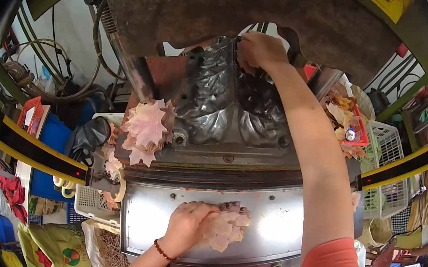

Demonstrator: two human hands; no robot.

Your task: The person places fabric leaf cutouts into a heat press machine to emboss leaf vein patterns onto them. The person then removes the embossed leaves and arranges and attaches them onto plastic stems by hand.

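Observation:
My left hand [189,225] is closed on a small stack of pale pink, leaf-shaped pieces [225,230], held above the shiny metal ledge. My right hand [260,50] reaches to the far end of a dark metal mould [212,93] with leaf-like ridges. Its fingers are curled and bent down over the mould; their tips and anything between them are hidden. Beside the mould, on its left, lies a pile of pink leaf-shaped pieces [147,123].
A heavy press plate [186,7] hangs over the mould, with steel posts [143,79] on both sides. Yellow-edged bars [41,147] flank the ledge [150,216]. Leaves fill a red basket [360,127] at right. White crates [392,139], hoses and another person are further out.

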